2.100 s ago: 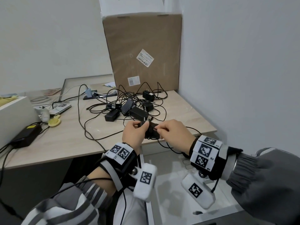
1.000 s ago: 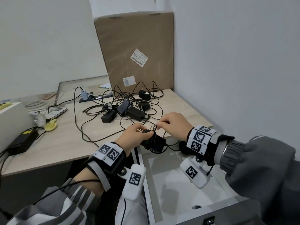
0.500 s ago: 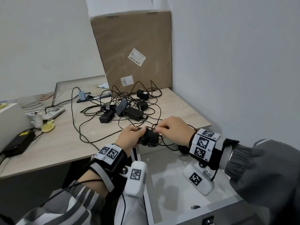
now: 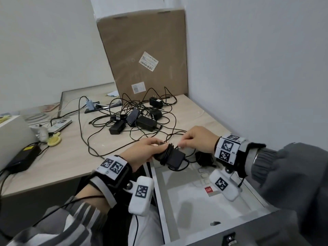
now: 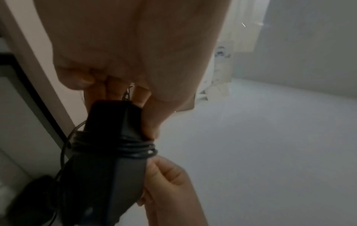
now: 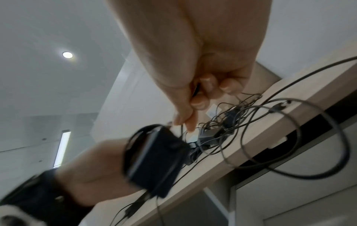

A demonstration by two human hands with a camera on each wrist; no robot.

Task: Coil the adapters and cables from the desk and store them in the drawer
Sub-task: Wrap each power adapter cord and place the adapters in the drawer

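Above the open drawer (image 4: 252, 192), just off the front edge of the worktop (image 4: 58, 166), the left hand (image 4: 142, 153) grips a black adapter (image 4: 173, 158) by one end, fingers curled round its body. Several turns of its own thin cable (image 5: 135, 149) are wound tightly across the adapter's middle. At 3 o'clock from the adapter, the right hand (image 4: 197, 139) pinches that cable between thumb and fingertips, close against the wound turns; in the right wrist view a slack loop of cable hangs below the worktop edge. A second dark bundle (image 4: 204, 158) lies at the drawer's far end, just beside and at 3 o'clock from the held adapter, beneath the right wrist. At 12 o'clock from the hands, a tangle of black adapters and cables (image 4: 138, 118) is spread over the worktop, in front of a tall cardboard box (image 4: 142, 50) standing against the wall. At 9 o'clock, near the worktop's left edge, sits another black power brick (image 4: 24, 158) with a yellow label.
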